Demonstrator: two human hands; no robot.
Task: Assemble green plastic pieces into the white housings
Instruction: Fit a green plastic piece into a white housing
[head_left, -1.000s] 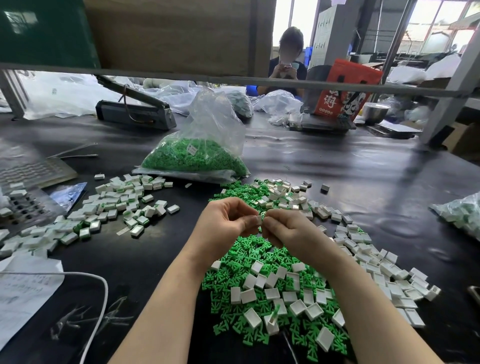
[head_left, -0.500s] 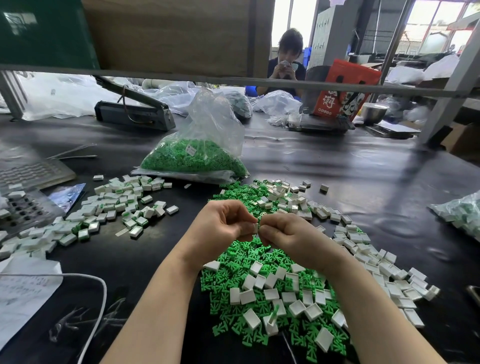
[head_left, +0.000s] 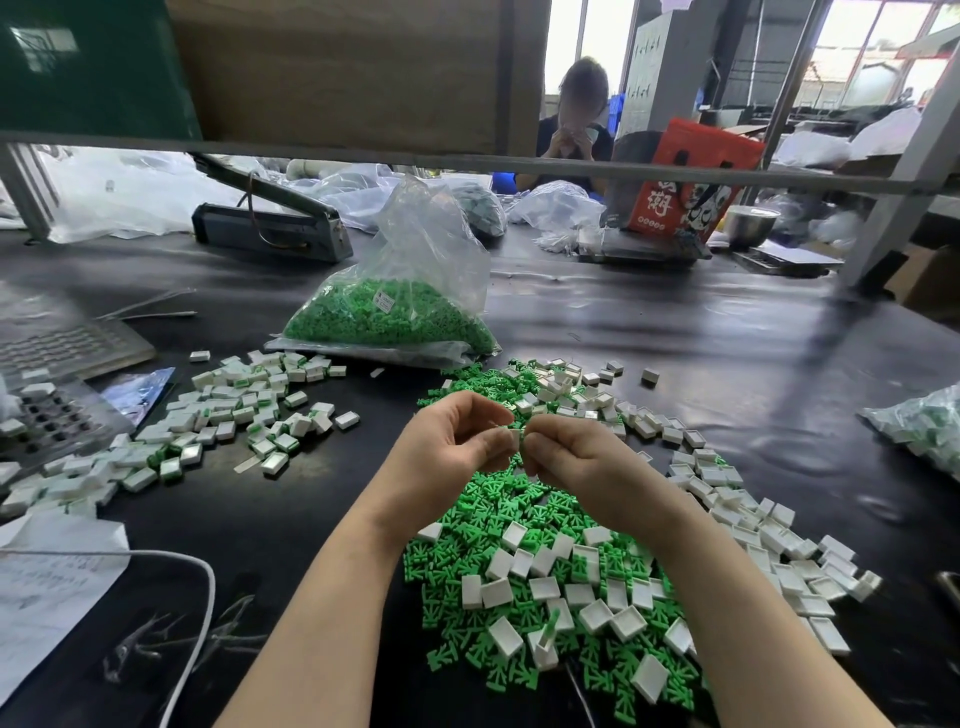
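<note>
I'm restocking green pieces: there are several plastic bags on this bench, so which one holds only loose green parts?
The clear bag standing behind the hands, mid-table. Its bottom is packed solid green, while the bag at the right edge shows mixed white and green pieces.

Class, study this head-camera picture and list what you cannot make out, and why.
- Small white part pinched between left hand and right hand: fingers hide its fit.
- Label on clear bag of green pieces: too small.
- White paper sheet: cut by left edge.
</note>
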